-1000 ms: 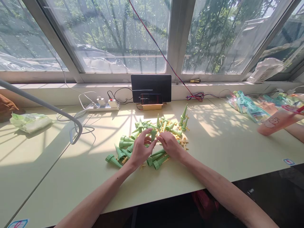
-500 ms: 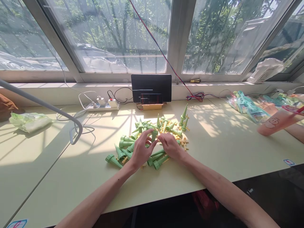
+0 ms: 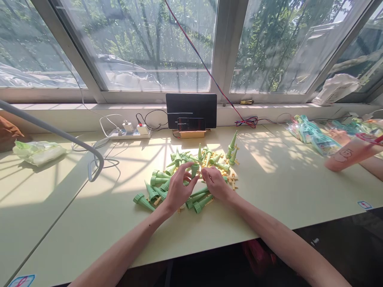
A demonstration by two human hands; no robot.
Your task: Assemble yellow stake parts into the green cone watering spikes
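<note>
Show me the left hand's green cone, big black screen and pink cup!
Green cone (image 3: 194, 170): head view, outer side.
Big black screen (image 3: 191, 107): head view, front face.
Pink cup (image 3: 345, 155): head view, outer side.

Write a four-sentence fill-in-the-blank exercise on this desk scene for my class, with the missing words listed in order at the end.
1. The left hand holds a cone-shaped piece whose colour is ____.
2. The small pegs scattered near the right hand are ____ in colour.
3. The large black tablet stands ____ the phone.
4. Seen by the wearer, the white power strip lies to the ____ of the tablet.

Missing words: green; yellow; behind; left.
</note>
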